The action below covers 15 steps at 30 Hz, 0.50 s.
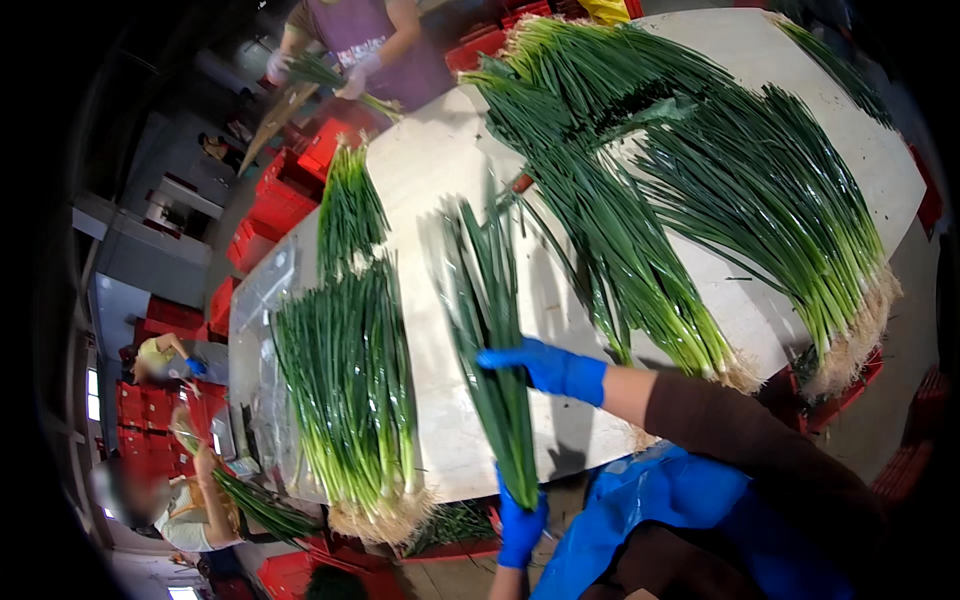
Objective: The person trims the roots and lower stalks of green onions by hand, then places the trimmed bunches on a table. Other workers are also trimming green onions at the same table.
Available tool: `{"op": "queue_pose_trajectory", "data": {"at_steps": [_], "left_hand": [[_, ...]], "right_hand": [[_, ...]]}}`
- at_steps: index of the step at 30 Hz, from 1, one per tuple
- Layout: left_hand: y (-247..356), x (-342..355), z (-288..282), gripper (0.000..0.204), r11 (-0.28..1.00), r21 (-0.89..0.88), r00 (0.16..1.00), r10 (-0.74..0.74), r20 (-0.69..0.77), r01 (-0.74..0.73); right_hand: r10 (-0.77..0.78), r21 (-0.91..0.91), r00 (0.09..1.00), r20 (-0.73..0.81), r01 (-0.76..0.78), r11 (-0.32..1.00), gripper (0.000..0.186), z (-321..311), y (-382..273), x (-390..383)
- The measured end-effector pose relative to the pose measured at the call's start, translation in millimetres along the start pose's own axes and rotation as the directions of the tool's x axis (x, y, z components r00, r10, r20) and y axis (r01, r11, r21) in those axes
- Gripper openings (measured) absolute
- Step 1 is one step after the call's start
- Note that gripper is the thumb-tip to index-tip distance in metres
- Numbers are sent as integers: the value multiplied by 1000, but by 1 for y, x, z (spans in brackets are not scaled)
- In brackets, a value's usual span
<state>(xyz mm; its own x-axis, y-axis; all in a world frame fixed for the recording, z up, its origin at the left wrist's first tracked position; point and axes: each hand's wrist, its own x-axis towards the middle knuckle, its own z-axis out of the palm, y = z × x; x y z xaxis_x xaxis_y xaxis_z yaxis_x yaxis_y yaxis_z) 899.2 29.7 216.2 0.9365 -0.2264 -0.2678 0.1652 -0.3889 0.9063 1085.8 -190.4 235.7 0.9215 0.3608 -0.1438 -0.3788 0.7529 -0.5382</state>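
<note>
I hold a bunch of green onions [490, 310] upright in the picture over the near side of the pale table [437, 440]. My left hand [521, 522], in a blue glove, is closed round its lower end beyond the table's near edge. My right hand [548, 371], also blue-gloved, grips the middle of the bunch from the right. The leaf tips point away from me and look blurred. To the left lies a neat row of green onions [350, 380], roots toward me. On the right are two larger heaps, a long heap [620, 230] and a rooted pile [790, 210].
A smaller bunch [350, 210] lies at the far left, and loose leaves [835, 70] at the far right. Red crates [280, 195] stand beyond the left edge. Across the table a person in a purple apron [375, 50] handles onions; another person [195, 500] stands at lower left.
</note>
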Motion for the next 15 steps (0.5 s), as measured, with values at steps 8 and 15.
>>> {"op": "queue_pose_trajectory", "data": {"at_steps": [8,15], "left_hand": [[-15,115,35,89,842,518,977,-51,-208,154],[5,122,51,93,654,746,981,26,-192,129]], "right_hand": [[-481,-951,821,-309,-248,186,48,-89,-18,-86],[-477,-902,805,-352,-428,-56,38,-111,32,-187]]}}
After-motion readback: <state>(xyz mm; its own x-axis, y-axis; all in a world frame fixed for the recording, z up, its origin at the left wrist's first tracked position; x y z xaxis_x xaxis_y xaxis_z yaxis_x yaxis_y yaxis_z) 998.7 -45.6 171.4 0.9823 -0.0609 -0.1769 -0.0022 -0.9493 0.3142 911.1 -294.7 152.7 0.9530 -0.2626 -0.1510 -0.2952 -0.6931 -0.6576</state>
